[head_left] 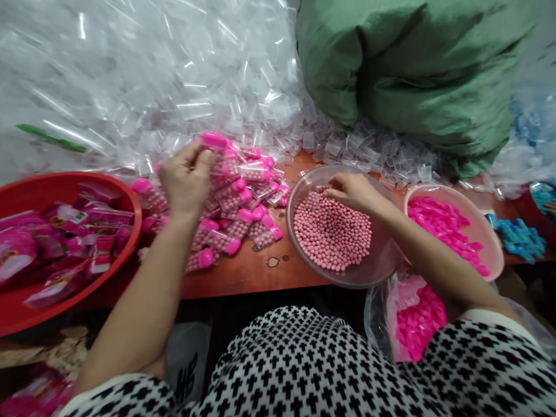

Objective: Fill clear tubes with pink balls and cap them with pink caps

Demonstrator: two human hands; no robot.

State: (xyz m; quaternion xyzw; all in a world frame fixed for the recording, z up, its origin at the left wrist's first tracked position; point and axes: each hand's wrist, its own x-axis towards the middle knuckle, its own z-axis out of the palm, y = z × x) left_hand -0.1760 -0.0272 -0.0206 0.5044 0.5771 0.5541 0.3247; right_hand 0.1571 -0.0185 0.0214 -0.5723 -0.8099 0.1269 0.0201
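Black-and-white patterned shirt (299, 370) fills the near edge, cut off at the bottom, and beyond it the left hand (186, 179) is closed on a pink-capped container (215, 140), up over the heap of filled containers (230, 201), its lower end hard to tell from those behind! Across the table, the right hand (354, 192) has curled fingers at the far side of the pink beads (332, 234) in the clear bowl (382, 255), tips so hard to make out that I cannot tell whether they pinch any. Beyond, the green sack (412, 75) runs out at the top, hiding some clear cases (234, 75), while the red basin (138, 217) is cut off at left.
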